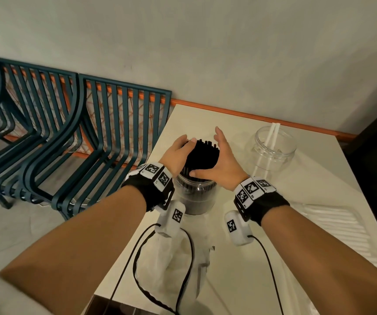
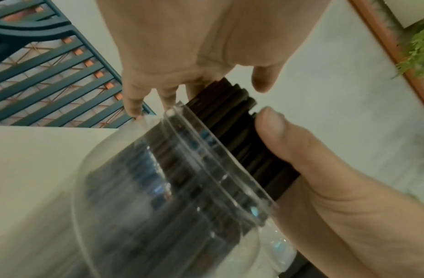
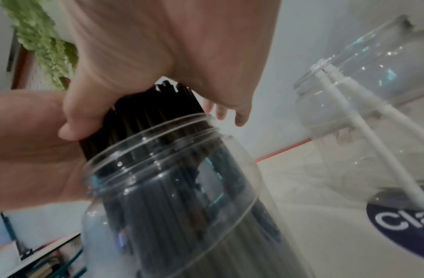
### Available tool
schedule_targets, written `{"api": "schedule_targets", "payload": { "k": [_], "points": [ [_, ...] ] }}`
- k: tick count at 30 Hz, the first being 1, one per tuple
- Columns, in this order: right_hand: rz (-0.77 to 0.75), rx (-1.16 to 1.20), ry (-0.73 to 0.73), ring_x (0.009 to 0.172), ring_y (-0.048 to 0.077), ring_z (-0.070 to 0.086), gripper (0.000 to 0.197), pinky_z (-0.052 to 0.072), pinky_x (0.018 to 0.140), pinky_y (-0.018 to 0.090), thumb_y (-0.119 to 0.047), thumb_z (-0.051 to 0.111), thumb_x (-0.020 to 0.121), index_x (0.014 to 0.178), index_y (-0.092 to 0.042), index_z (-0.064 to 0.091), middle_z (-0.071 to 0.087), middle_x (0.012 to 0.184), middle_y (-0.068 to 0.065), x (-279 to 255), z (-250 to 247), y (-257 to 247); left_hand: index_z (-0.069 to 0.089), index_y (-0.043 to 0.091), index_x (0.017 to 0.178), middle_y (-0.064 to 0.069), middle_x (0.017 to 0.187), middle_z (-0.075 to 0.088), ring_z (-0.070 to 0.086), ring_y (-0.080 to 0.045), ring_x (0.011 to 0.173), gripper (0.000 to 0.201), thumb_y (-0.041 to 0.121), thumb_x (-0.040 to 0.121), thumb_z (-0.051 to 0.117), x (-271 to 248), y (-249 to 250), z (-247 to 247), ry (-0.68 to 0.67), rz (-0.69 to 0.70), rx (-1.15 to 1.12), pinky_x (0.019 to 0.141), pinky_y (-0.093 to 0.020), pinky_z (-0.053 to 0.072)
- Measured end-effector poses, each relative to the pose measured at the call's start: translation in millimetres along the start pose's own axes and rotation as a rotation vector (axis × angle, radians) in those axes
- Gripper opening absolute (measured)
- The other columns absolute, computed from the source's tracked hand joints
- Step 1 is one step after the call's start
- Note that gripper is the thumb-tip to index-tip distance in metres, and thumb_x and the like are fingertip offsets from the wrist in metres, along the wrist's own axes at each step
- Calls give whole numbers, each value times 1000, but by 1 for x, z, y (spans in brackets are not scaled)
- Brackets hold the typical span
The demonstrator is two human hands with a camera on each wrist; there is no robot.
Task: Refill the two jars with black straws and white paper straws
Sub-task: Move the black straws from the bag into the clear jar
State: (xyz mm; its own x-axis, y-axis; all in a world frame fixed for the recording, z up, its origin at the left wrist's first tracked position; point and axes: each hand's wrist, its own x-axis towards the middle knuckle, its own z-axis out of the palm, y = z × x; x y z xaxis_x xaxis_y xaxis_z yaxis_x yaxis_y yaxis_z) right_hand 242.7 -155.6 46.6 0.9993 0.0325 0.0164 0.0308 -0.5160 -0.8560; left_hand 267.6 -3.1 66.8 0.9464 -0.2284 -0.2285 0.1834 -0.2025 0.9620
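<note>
A thick bundle of black straws (image 1: 203, 155) stands upright in a clear jar (image 1: 194, 198) on the cream table (image 1: 319, 178). My left hand (image 1: 178, 151) curls round the bundle's left side, above the jar mouth. My right hand (image 1: 221, 160) cups the other side with its fingers straight and its thumb pressed on the straws near the rim. The left wrist view shows that thumb on the black straws (image 2: 232, 120) above the jar (image 2: 158, 188). A second clear jar (image 1: 274, 144) at the right holds two white paper straws (image 1: 273, 137).
A packet of white straws (image 1: 333, 226) lies on the table's right side. An empty clear wrapper (image 1: 167, 258) lies near the front edge, under the wrist cables. Teal slatted chairs (image 1: 69, 133) stand left of the table, and the wall runs just behind it.
</note>
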Motion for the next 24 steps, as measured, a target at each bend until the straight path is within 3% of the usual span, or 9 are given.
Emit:
{"api": "schedule_targets", "payload": {
  "k": [2, 4, 8, 11, 13, 16, 20, 24],
  "points": [
    [-5, 0, -60, 139, 17, 30, 133, 31, 114, 45, -47, 88, 46, 149, -38, 3, 29, 152, 0, 2, 1, -4, 36, 20, 144, -6, 145, 43, 42, -21, 131, 54, 47, 96, 39, 4, 8, 0, -47, -18, 17, 110, -32, 29],
    [-18, -16, -56, 135, 17, 38, 125, 35, 112, 42, -34, 90, 54, 149, -34, 9, 38, 148, 0, 3, 5, -6, 46, 20, 137, -7, 137, 51, 48, -20, 124, 50, 48, 96, 38, 6, 14, 0, -75, -20, 23, 105, -32, 34],
    [-50, -6, 111, 131, 14, 42, 109, 38, 110, 37, -28, 89, 60, 147, -31, 22, 42, 144, -3, 1, 13, -4, 54, 17, 130, -4, 126, 58, 54, -15, 114, 43, 41, 98, 40, 3, 23, 2, -60, 32, -28, 93, -24, 40],
    [-72, 65, 181, 130, 13, 40, 110, 36, 110, 31, -28, 89, 61, 147, -31, 20, 40, 142, -3, -3, 13, 0, 41, 18, 141, -5, 142, 46, 43, -18, 131, 48, 40, 99, 37, 3, 21, -1, -46, 49, 79, 107, -25, 29],
    [-86, 18, 164, 135, 15, 33, 111, 32, 111, 31, -29, 88, 62, 148, -27, 18, 30, 147, -1, -6, 11, 2, 31, 16, 147, -5, 151, 35, 32, -19, 139, 51, 38, 101, 33, 2, 16, -2, -56, 17, 128, 106, -21, 21],
    [-182, -182, 127, 142, 16, 22, 107, 26, 116, 32, -37, 84, 68, 150, -20, 16, 18, 155, 1, -11, 10, 0, 23, 17, 149, -7, 153, 29, 27, -19, 141, 51, 36, 102, 30, 0, 8, -2, -77, -4, 161, 105, -19, 20],
    [-243, -425, 58, 146, 21, 15, 91, 20, 119, 42, -47, 66, 83, 151, -13, 15, 20, 158, 6, -11, 13, -5, 18, 20, 150, -7, 155, 26, 27, -19, 141, 53, 39, 101, 29, -4, 7, -6, -41, 32, 147, 99, -17, 19],
    [-383, -529, 155, 147, 24, 12, 81, 16, 119, 42, -57, 49, 88, 150, -13, 19, 15, 159, 6, -13, 11, -10, 17, 24, 150, -3, 156, 23, 24, -18, 142, 55, 44, 100, 28, -13, 6, -20, 2, 75, 182, 99, -19, 16]
  ]
}}
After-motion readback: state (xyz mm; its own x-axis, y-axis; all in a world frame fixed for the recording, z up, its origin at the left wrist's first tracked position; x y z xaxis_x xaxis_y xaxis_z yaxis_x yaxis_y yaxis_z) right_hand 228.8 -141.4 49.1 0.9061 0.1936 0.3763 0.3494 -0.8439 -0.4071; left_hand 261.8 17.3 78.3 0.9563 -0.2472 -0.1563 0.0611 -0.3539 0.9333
